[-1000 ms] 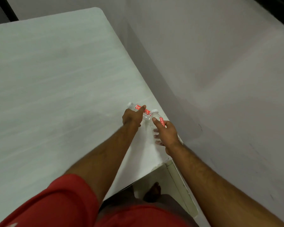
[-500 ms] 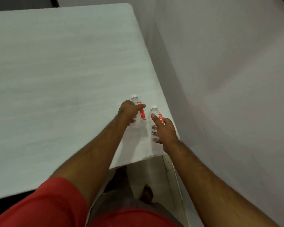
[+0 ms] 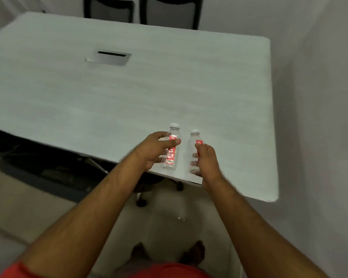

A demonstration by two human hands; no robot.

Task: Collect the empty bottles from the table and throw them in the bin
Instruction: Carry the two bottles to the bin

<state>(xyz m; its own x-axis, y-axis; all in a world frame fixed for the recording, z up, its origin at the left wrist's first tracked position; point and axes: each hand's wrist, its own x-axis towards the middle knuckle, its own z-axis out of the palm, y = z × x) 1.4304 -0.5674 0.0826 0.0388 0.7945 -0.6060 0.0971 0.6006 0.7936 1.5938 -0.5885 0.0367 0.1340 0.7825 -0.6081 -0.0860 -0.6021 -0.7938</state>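
Two small clear plastic bottles with white caps and red labels are held side by side over the near edge of the white table point(image 3: 129, 93). My left hand point(image 3: 157, 150) is wrapped around the left bottle point(image 3: 172, 155), fingers across its label. My right hand point(image 3: 206, 161) grips the right bottle point(image 3: 193, 143) from its right side, covering the lower half. Both bottles are upright and look empty. No bin is in view.
A metal cable hatch point(image 3: 109, 58) is set into the tabletop farther back. Two dark chairs point(image 3: 167, 11) stand behind the far edge. A chair base on castors point(image 3: 143, 197) sits under the table. A white wall point(image 3: 319, 117) runs close along the right.
The view has tilted up and back, so the whole table and the chairs now show. Both bottles have been raised upright in my hands and drawn toward the near table edge.
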